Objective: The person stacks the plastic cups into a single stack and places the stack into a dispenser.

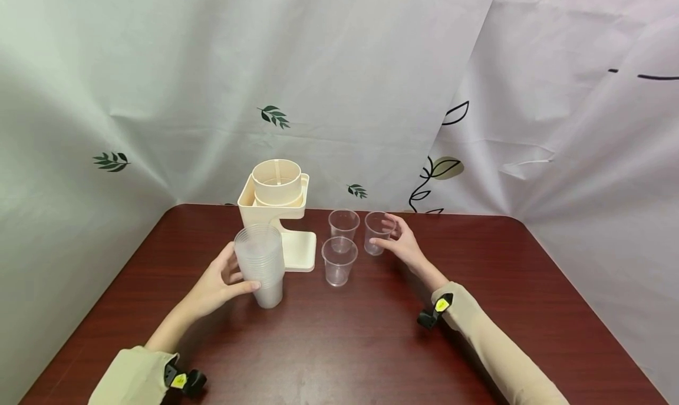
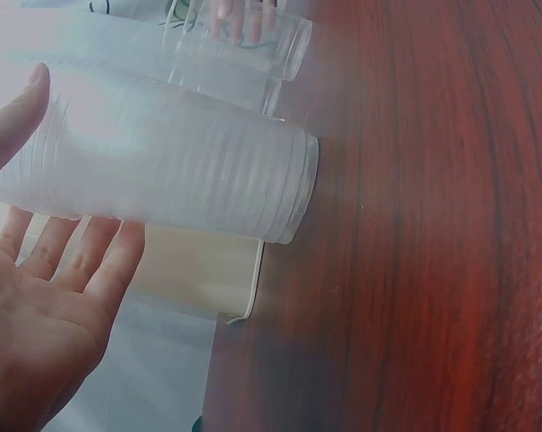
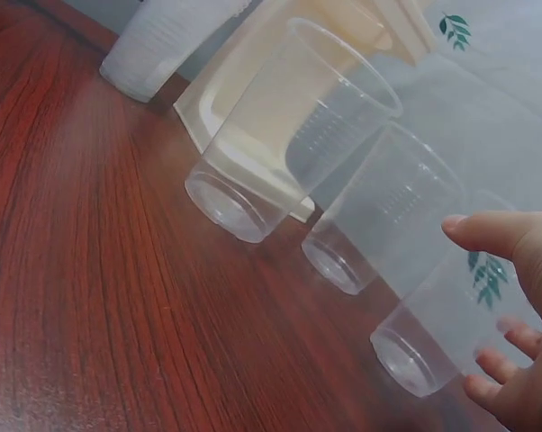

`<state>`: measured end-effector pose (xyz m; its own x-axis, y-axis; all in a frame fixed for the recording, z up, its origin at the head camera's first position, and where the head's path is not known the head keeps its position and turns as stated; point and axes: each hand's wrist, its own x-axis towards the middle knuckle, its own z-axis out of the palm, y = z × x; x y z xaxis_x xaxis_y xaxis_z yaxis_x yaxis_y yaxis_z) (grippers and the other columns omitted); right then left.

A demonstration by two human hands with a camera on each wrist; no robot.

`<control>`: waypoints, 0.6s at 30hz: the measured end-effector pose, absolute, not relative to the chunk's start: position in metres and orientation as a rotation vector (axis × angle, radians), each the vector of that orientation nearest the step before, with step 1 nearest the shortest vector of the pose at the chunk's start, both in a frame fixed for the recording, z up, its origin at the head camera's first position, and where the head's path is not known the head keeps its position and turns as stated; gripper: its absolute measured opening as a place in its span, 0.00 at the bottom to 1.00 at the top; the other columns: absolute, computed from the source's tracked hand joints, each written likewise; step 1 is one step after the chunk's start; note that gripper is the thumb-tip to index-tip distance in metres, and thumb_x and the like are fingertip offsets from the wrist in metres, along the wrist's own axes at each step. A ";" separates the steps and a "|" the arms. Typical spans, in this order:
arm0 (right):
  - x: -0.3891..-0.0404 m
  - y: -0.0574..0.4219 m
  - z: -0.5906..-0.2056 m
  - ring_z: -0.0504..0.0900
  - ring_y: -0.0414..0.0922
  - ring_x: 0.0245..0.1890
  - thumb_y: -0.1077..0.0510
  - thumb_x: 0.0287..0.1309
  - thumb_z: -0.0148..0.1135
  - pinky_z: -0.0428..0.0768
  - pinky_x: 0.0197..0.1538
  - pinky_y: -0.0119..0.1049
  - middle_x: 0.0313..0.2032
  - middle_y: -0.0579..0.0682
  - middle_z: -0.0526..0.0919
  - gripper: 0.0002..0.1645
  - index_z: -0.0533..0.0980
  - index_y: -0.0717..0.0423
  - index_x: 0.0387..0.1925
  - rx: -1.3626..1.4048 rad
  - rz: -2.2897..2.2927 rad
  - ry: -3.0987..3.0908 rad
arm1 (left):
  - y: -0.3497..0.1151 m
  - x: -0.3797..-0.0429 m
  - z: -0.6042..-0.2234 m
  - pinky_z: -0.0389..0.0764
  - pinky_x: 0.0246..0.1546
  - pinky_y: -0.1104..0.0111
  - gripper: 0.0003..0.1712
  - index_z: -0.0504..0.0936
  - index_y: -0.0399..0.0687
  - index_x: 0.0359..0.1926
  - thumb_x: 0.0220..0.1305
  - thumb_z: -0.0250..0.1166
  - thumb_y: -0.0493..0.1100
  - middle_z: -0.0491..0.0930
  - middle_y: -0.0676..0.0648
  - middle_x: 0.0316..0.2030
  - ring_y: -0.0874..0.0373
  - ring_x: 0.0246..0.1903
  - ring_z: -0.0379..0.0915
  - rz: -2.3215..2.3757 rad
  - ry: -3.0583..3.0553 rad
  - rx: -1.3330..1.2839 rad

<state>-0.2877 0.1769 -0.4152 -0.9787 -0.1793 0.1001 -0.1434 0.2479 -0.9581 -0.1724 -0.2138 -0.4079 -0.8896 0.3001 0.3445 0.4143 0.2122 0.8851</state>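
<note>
My left hand [image 1: 214, 284] holds a tall stack of clear plastic cups [image 1: 259, 257], thumb in front and fingers at the far side. In the left wrist view the nested rims of the stack [image 2: 181, 153] show, its end close to the table. My right hand [image 1: 405, 246] is around a single clear plastic cup [image 1: 373, 240], with thumb and fingers spread apart; whether they touch it is hard to tell. That cup [image 3: 415, 355] stands upright on the table. Beside it stand two more single cups, one behind [image 1: 343, 221] and one in front [image 1: 338, 269].
A cream-coloured stand [image 1: 298, 252] with a round container [image 1: 277, 184] on top is behind the stack, near the back edge. The dark red wooden table [image 1: 339, 346] extends toward me. A white curtain [image 1: 345, 98] with leaf prints hangs behind it.
</note>
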 end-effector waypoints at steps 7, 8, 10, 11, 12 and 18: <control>-0.274 0.169 -0.397 0.68 0.65 0.62 0.70 0.51 0.66 0.67 0.65 0.51 0.63 0.71 0.67 0.42 0.58 0.68 0.67 -0.368 -1.868 2.484 | -0.214 -0.173 -0.408 0.79 0.47 0.76 0.45 0.54 0.43 0.69 0.54 0.68 0.28 0.70 0.65 0.55 0.74 0.52 0.72 -1.782 -2.366 -0.700; -0.274 0.169 -0.398 0.68 0.65 0.62 0.70 0.51 0.66 0.66 0.65 0.53 0.62 0.71 0.67 0.42 0.58 0.68 0.66 -0.372 -1.879 2.478 | -0.214 -0.173 -0.408 0.79 0.47 0.76 0.45 0.54 0.43 0.69 0.54 0.68 0.29 0.70 0.65 0.55 0.74 0.52 0.72 -1.782 -2.367 -0.699; -0.276 0.170 -0.401 0.69 0.65 0.61 0.70 0.51 0.66 0.67 0.64 0.53 0.62 0.72 0.68 0.41 0.59 0.69 0.66 -0.380 -1.894 2.474 | -0.214 -0.173 -0.408 0.79 0.47 0.76 0.45 0.54 0.43 0.69 0.54 0.68 0.29 0.70 0.65 0.55 0.74 0.52 0.72 -1.781 -2.368 -0.698; -0.278 0.170 -0.404 0.70 0.65 0.61 0.70 0.51 0.66 0.68 0.63 0.51 0.61 0.71 0.68 0.41 0.59 0.68 0.66 -0.380 -1.896 2.477 | -0.214 -0.173 -0.408 0.79 0.47 0.76 0.45 0.55 0.43 0.69 0.54 0.68 0.29 0.70 0.65 0.55 0.74 0.52 0.72 -1.781 -2.368 -0.697; -0.280 0.171 -0.407 0.70 0.64 0.60 0.70 0.51 0.67 0.69 0.62 0.48 0.61 0.71 0.69 0.41 0.60 0.68 0.66 -0.378 -1.894 2.484 | -0.214 -0.173 -0.408 0.79 0.47 0.76 0.45 0.55 0.43 0.69 0.54 0.68 0.29 0.70 0.65 0.55 0.74 0.52 0.72 -1.781 -2.369 -0.696; -0.290 0.176 -0.422 0.74 0.58 0.57 0.66 0.52 0.69 0.74 0.49 0.26 0.61 0.66 0.71 0.41 0.61 0.62 0.66 -0.369 -1.868 2.530 | -0.214 -0.172 -0.409 0.79 0.47 0.76 0.45 0.54 0.43 0.69 0.54 0.68 0.29 0.70 0.65 0.55 0.74 0.52 0.72 -1.791 -2.364 -0.697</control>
<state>-0.2901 0.1762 -0.4222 -0.9725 -0.1714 0.1578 -0.2013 0.2768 -0.9396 -0.1719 -0.2137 -0.4086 -0.8911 0.2981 0.3421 0.4101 0.2061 0.8885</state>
